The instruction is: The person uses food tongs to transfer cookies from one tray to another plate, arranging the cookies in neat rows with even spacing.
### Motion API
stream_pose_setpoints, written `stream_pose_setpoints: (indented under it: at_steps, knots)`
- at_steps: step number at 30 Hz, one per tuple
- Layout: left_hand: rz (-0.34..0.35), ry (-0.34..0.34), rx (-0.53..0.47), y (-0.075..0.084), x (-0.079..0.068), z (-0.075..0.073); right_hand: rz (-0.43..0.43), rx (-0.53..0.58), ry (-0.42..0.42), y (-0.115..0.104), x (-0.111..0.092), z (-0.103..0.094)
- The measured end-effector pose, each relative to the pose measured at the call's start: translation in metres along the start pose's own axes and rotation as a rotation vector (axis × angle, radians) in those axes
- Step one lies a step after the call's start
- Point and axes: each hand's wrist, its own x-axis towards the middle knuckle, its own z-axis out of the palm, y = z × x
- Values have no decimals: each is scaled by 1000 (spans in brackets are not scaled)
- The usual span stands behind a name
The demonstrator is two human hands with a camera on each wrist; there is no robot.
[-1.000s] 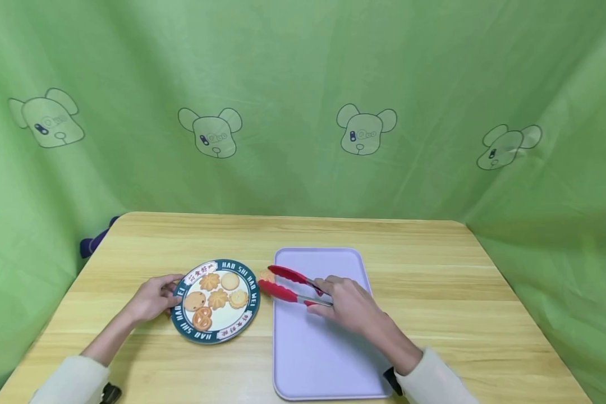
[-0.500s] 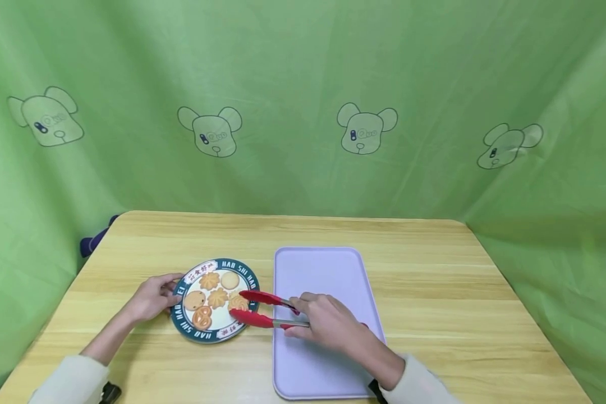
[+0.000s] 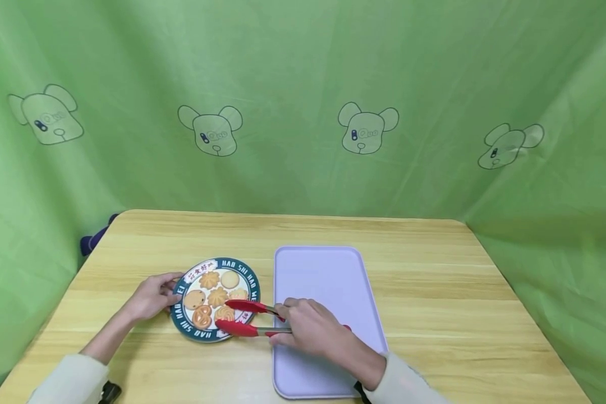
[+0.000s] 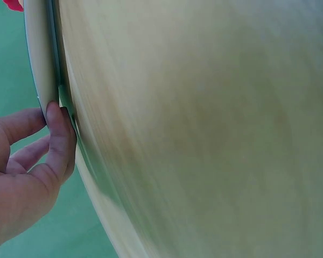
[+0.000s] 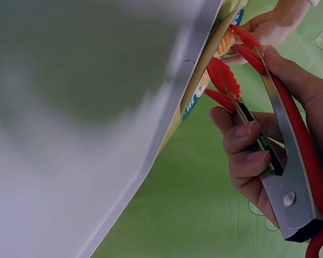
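Observation:
My left hand (image 3: 148, 298) pinches the left rim of a round plate (image 3: 192, 332) with a dark green lettered border; the left wrist view shows thumb and fingers on either side of its edge (image 4: 41, 54). My right hand (image 3: 313, 328) grips metal tongs (image 3: 244, 329) with red tips, spread over the plate's right part. Between the tips lies a round swirled cookie (image 3: 224, 315). Around it on the plate are a pretzel (image 3: 202, 317), a round cookie with a small face (image 3: 194, 299), flower-shaped cookies (image 3: 217, 297), a plain round cookie (image 3: 229, 279) and a pale cookie (image 3: 239, 294) partly behind the tongs.
A lavender rectangular tray (image 3: 313, 266) lies right of the plate, under my right hand and forearm. The wooden table (image 3: 434, 292) extends to both sides. A green curtain (image 3: 293, 185) with bear-head outlines hangs behind it.
The tongs have moved left and toward me from the gap by the tray onto the plate, bringing the swirled cookie among the others. My left hand has stayed on the plate's rim.

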Motion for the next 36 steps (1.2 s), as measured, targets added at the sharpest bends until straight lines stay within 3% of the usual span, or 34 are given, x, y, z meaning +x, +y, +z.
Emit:
stream_pose_setpoints:
  at_steps: [11,16,22,27,36]
  knots:
    - [4,-4,20,4,0,2,15,41,12,6,-15,-7]
    - [11,-3,22,5,0,3,99,119,71,23,-37,-14]
    - [17,-3,22,6,0,3,305,167,240,59,-64,-12]
    - [19,-3,22,3,-3,1,401,160,372,94,-79,-4]
    - [23,-5,0,2,-5,2,520,-26,553,142,-103,1]
